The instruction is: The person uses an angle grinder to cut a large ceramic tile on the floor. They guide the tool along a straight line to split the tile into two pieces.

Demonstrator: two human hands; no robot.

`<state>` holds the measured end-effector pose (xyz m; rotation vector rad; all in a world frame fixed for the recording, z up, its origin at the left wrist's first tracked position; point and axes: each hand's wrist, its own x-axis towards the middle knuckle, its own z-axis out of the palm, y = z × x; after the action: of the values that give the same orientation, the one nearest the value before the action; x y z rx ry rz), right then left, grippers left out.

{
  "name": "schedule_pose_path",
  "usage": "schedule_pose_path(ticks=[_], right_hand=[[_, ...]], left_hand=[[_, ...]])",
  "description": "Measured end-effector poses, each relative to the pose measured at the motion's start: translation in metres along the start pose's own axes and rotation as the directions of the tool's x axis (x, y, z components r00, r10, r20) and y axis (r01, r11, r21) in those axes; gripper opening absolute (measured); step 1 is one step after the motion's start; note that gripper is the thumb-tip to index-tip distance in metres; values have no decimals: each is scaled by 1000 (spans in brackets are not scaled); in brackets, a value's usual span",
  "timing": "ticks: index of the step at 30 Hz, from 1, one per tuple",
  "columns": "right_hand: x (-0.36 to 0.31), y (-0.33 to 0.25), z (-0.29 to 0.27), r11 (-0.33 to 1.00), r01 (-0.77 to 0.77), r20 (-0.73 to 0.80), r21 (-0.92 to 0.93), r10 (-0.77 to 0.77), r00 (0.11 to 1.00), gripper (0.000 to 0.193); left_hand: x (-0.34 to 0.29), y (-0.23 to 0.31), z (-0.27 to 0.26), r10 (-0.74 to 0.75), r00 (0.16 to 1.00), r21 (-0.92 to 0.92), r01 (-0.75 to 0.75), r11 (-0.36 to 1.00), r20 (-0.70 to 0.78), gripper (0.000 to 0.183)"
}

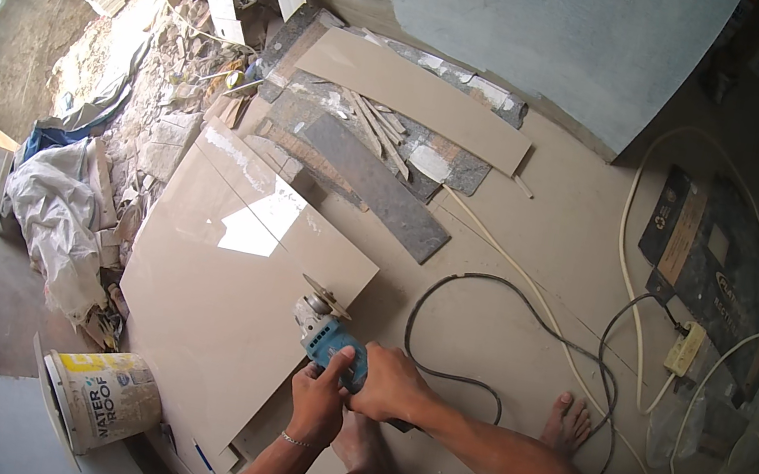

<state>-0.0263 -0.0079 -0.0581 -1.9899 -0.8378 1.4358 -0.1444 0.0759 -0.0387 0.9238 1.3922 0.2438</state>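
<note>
A blue angle grinder [328, 340] with a thin cutting disc is held over a large, glossy beige tile [201, 327]. My right hand [392, 385] wraps round the rear of its body. My left hand [316, 407] grips the body from the near side, its thumb laid along the casing. The disc stands edge-on near the tile's right part; whether it touches the surface I cannot tell. A thin dark line runs across the tile from its far left corner toward the disc. Bright light reflects off the tile's upper part.
A white bucket [107, 397] lies tipped at the lower left, near a blue pen [205, 459]. Rubble and a grey sheet [56, 200] lie left. Tile strips [414, 96] rest on cardboard beyond. A black cord [412, 314] and a yellow socket block [684, 349] lie right.
</note>
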Motion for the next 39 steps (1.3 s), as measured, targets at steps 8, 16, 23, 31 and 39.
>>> schedule_pose_path(ticks=[8,16,23,31,39], right_hand=[[-3,6,2,1000,19,-16,-6,-19,1000,67],[9,-5,0,1000,14,2,12,-14,1000,66],[24,-29,-9,999,14,0,34,-14,1000,54],[50,-43,-4,998,27,3,59,-27,1000,58],[74,-61,2,999,27,-46,19,-27,999,49]], left_hand=[[3,-11,-3,-8,1000,-35,9,999,27,36],[14,3,-10,-30,1000,66,30,997,0,38],[31,20,-16,26,999,7,-26,1000,39,37],[53,36,-27,49,997,-45,-46,998,68,34],[76,55,-37,30,999,6,-30,1000,19,31]])
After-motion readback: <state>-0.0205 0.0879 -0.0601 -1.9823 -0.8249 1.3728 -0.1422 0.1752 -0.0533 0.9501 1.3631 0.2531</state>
